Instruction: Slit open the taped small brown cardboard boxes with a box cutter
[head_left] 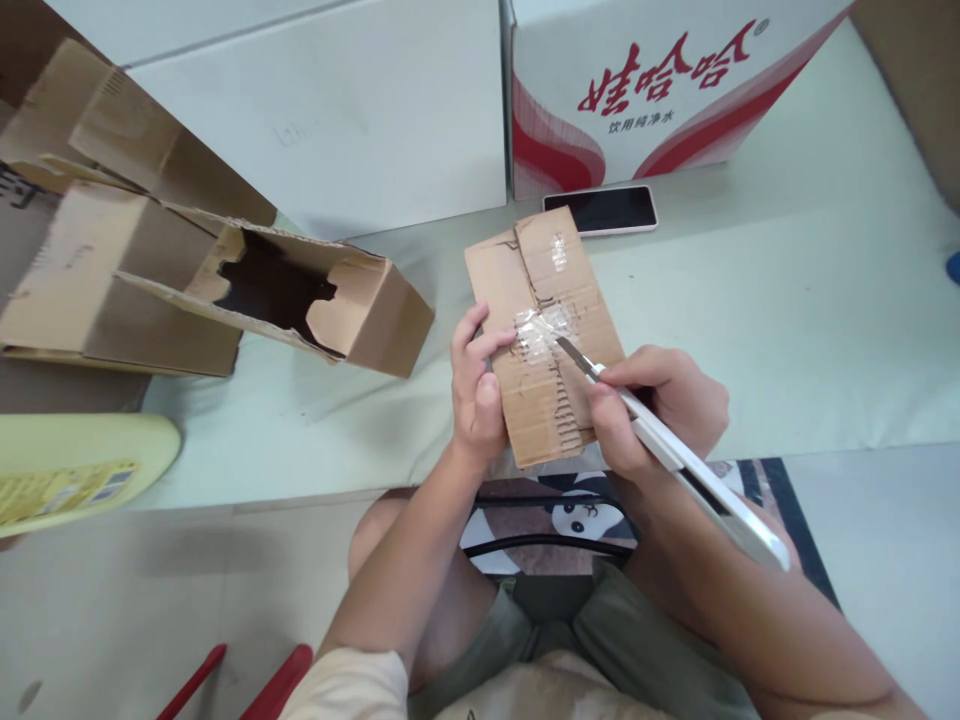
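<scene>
A small brown cardboard box (517, 400), torn and patched with clear tape (534, 335), is tilted up at the table's near edge. My left hand (480, 390) grips the box along its left side, with fingers over the face near the tape. My right hand (660, 405) is closed around a white utility knife (686, 460) with its blade out. The blade tip lies over the right part of the tape; whether it touches I cannot tell. The rear of the knife extends back over my right forearm.
A phone (607, 209) lies behind the cardboard box. Farther back stand a white box (337, 120) and a red-and-white carton (637, 150). Open cardboard boxes (386, 320) are on the left, with a pale yellow container (82, 465) nearer. Red bars (195, 680) show at the lower left.
</scene>
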